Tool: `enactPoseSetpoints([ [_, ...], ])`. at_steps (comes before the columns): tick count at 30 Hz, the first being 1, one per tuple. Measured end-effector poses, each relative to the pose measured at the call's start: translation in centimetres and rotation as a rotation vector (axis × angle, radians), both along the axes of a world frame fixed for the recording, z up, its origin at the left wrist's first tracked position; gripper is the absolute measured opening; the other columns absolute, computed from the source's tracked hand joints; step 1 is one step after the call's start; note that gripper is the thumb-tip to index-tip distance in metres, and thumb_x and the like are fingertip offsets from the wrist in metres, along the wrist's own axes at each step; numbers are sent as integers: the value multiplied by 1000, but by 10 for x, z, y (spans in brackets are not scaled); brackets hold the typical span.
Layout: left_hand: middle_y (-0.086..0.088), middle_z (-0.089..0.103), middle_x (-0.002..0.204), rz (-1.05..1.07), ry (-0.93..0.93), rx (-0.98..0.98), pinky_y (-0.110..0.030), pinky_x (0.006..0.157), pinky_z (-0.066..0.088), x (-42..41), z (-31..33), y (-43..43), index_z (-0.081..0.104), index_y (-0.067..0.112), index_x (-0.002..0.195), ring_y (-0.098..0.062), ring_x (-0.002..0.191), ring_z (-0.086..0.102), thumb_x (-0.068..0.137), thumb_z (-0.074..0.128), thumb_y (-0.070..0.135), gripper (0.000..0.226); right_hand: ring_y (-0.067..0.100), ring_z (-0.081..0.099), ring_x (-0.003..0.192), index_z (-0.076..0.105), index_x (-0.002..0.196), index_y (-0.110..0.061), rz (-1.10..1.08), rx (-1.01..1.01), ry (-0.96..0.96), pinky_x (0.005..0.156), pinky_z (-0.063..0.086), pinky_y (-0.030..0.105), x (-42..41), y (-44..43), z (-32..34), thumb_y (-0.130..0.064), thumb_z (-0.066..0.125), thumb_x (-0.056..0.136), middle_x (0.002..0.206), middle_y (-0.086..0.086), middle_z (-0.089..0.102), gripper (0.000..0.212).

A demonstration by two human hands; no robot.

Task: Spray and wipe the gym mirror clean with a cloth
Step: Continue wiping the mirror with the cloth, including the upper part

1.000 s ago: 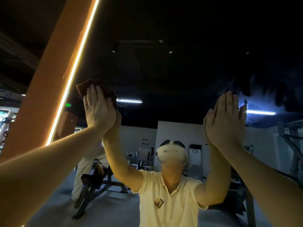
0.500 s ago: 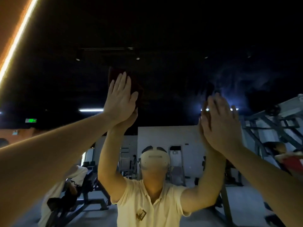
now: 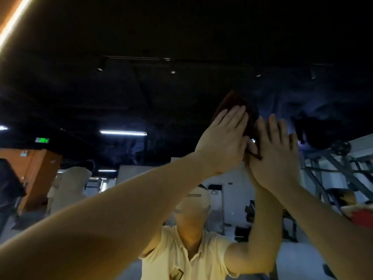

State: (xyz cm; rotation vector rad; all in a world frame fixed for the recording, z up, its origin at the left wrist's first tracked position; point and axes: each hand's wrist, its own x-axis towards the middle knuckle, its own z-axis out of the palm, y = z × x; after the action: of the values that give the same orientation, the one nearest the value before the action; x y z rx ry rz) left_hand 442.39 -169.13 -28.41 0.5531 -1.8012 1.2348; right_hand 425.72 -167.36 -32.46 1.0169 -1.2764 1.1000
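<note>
Dim gym fills the mirror (image 3: 141, 87), where the cloth (image 3: 230, 101), seemingly soft and light, lies high up, pinned under straight fingers (image 3: 236, 116) of the left hand (image 3: 224, 142), right hand (image 3: 276, 152) flat alongside; broad palm pressure should hold it.

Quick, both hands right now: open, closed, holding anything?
Left hand: open, fingers straight, pressing the cloth flat against the mirror.
Right hand: open, fingers straight, flat beside the cloth, gripping nothing.
</note>
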Motion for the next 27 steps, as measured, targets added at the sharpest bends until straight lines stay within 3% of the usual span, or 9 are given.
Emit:
enactPoseSetpoints([
  [3,-6,11,175,42,-43,-21,-40,132,1,38,8,-14,18,18,166,-21,162,6,111,24,45,61,34,10,159,18,165,-14,-1,-2,12,127,13,57,-3,1,-1,-48,12,106,171,15,16,69],
  [8,-14,11,174,167,279,69,-43,130,5,148,46,-30,15,14,166,-30,161,9,106,14,61,77,34,9,159,16,165,-15,-35,-15,2,127,10,56,-5,-1,-1,-50,7,107,171,15,14,68],
  [13,-18,6,174,103,607,204,-47,132,0,105,50,-19,8,6,166,-31,162,2,110,19,48,70,36,10,158,17,164,-12,-23,-10,6,127,9,57,-3,0,-1,-48,8,107,170,18,16,68],
  [15,-16,11,174,43,526,146,-47,131,2,71,36,-12,15,6,165,-30,162,6,109,21,44,68,37,11,158,18,164,-11,-24,-19,14,127,11,58,-1,2,-1,-47,9,108,170,18,17,68],
  [19,-12,14,174,58,132,63,-43,132,-3,22,-35,0,19,11,165,-25,162,4,104,16,43,69,36,9,158,17,164,-12,23,4,11,127,11,58,0,4,-3,-47,7,107,171,17,14,68],
  [23,-11,11,174,154,-122,8,-38,130,-8,52,-64,1,16,12,166,-22,161,3,108,18,44,66,36,11,158,21,163,-11,52,18,19,127,11,58,-1,7,-4,-44,11,107,170,17,17,66],
  [25,-9,10,174,209,-118,-12,-40,130,-5,88,-56,-6,16,14,165,-20,160,1,109,18,47,65,37,12,158,22,163,-11,48,22,22,127,11,58,-1,8,-3,-43,12,107,170,18,18,66],
  [27,-13,15,173,256,58,32,-48,132,8,134,-44,-18,21,11,165,-26,161,10,108,12,51,69,38,12,158,22,163,-11,45,25,16,127,10,58,0,8,-4,-43,11,106,170,18,18,67],
])
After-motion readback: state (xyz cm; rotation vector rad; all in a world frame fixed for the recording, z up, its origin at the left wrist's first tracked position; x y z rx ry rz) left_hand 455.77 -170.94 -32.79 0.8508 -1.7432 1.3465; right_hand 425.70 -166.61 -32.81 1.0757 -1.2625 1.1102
